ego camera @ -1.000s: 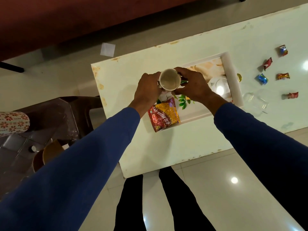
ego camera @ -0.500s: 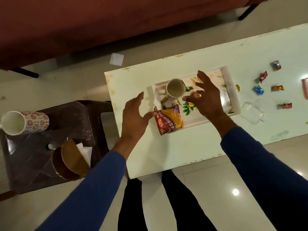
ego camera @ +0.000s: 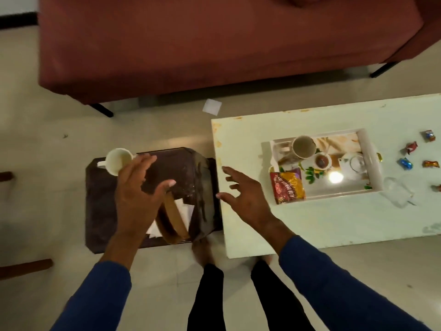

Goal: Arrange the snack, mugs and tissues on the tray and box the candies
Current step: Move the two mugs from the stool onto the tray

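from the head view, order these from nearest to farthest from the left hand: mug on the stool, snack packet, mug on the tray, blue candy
Measured from the left hand:
1. Mug on the stool, lying at the stool's far left corner, just beyond the fingertips.
2. Snack packet, at the tray's near left corner.
3. Mug on the tray, at its far left.
4. Blue candy, on the table right of the tray.

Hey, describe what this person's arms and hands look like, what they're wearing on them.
Both arms are covered by plain dark blue long sleeves that end at the wrists. The left hand and right hand are bare: no gloves, and no rings, watch or bracelets can be seen. The fingers have short nails.
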